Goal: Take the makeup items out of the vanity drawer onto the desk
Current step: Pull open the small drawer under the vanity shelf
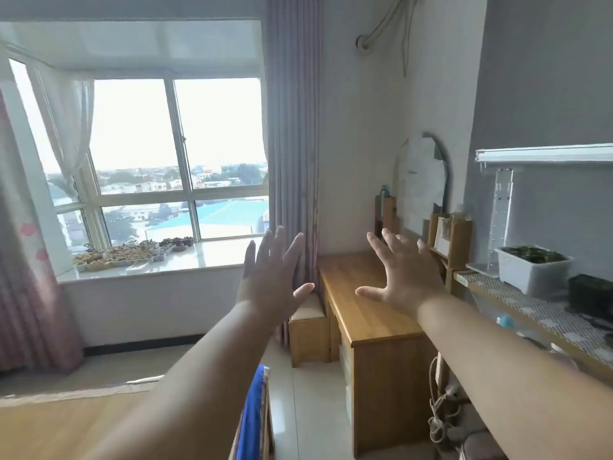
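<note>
A wooden vanity desk (pixel 358 307) stands against the right wall, its top bare, with an arched mirror (pixel 423 180) at its back. Pale drawer fronts (pixel 346 363) show on the desk's left face; no makeup items are in sight. Both my arms are stretched out in front of me at chest height. My left hand (pixel 272 277) is raised with fingers spread, holding nothing, in front of the curtain. My right hand (pixel 401 270) is likewise spread and empty, hovering over the desk's far end.
A wooden stool (pixel 308 330) sits left of the desk. Small wooden shelves (pixel 449 240) flank the mirror. A white planter box (pixel 530 267) rests on a lace-covered shelf (pixel 544 310) at right. A bay window sill (pixel 185 260) holds small pots. A blue cloth (pixel 253 416) hangs below.
</note>
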`<state>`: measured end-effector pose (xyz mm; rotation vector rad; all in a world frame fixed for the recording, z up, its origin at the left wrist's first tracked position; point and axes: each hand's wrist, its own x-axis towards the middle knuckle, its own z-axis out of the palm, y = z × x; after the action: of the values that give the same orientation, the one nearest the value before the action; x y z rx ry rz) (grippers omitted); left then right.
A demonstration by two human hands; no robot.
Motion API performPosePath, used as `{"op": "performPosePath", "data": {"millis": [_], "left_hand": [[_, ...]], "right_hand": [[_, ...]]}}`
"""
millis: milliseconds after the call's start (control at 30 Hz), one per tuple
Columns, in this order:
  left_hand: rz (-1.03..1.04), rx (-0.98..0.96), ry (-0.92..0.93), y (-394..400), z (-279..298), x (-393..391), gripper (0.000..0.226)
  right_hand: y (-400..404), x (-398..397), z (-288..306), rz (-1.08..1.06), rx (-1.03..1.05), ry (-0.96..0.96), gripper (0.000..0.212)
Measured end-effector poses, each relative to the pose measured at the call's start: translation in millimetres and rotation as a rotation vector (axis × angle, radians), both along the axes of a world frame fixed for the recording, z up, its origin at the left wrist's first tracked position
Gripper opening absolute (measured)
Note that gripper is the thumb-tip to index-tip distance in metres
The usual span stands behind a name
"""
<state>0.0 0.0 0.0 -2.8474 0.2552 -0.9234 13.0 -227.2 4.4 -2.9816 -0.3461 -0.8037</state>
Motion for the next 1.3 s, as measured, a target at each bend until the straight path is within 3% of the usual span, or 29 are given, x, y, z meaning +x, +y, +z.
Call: {"op": "performPosePath", "data": {"millis": [333, 633, 933, 1300], "left_hand": [[0.015, -0.096, 0.176, -29.4, -44.8, 90.7, 0.075], [0.078, -0.216, 0.402, -59.0, -64.6, 166.8, 0.052], [0.082, -0.236, 0.488, -28.8, -97.7, 256.8, 0.046], [-0.036, -0.212, 0.565, 46.9, -129.8, 425.5, 0.046]], "right_hand": [[-28.9, 95.7, -47.2, 0.017, 0.059, 0.201, 0.09], [-55.6, 185.0, -76.7, 0.029, 0.177, 0.472, 0.059], [-22.6, 275.1, -106.5, 0.012, 0.193, 0.515, 0.047], [47.0, 415.7, -136.7, -0.149, 0.235, 0.568, 0.042]]}}
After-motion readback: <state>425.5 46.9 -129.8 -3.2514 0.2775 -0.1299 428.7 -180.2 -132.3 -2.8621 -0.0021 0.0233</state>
